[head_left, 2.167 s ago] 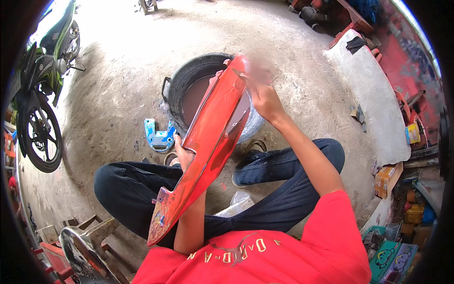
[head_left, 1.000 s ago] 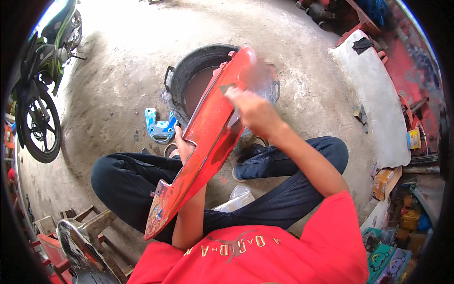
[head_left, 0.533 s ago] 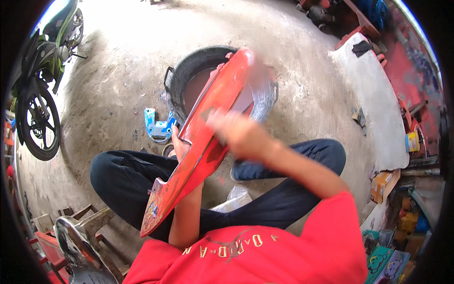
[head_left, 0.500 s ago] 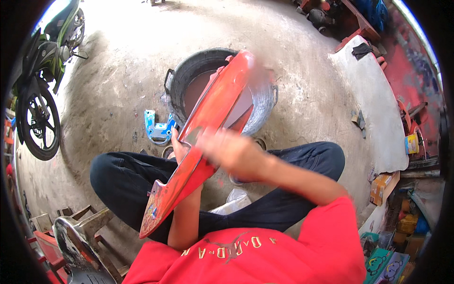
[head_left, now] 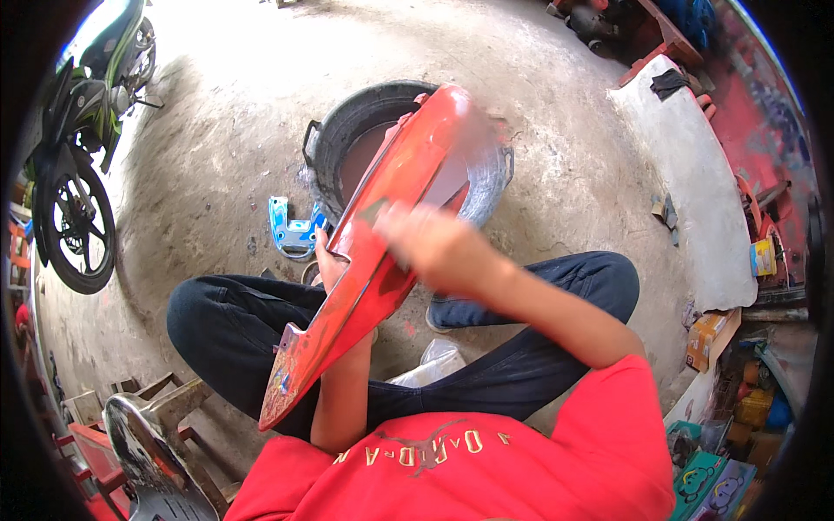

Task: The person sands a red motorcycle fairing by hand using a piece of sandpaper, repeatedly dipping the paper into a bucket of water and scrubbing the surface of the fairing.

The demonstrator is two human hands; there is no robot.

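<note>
A long red motorcycle body panel point(head_left: 401, 174) slants across my lap, its far end over a black tub point(head_left: 326, 178) of murky brownish water. My left hand point(head_left: 329, 266) grips the panel from beneath at its left edge; the thumb shows and the other fingers are hidden behind it. On the panel's upper face is my right hand point(head_left: 439, 247), blurred by motion, with its fingers closed. A small grey-green sheet point(head_left: 372, 211), which looks like sandpaper, sticks out from under those fingers. The panel's near tip is scuffed and carries a worn decal.
A blue and white bracket-like part point(head_left: 295, 230) lies on the concrete floor left of the tub. A motorcycle point(head_left: 78, 191) stands at far left. Near my left side is a wooden frame point(head_left: 178, 408). A pale board point(head_left: 686, 191) and boxes point(head_left: 708, 339) line the right.
My right hand has shifted slightly up and to the right along the panel, the grey-green sheet moving with it. My left hand keeps its hold on the panel.
</note>
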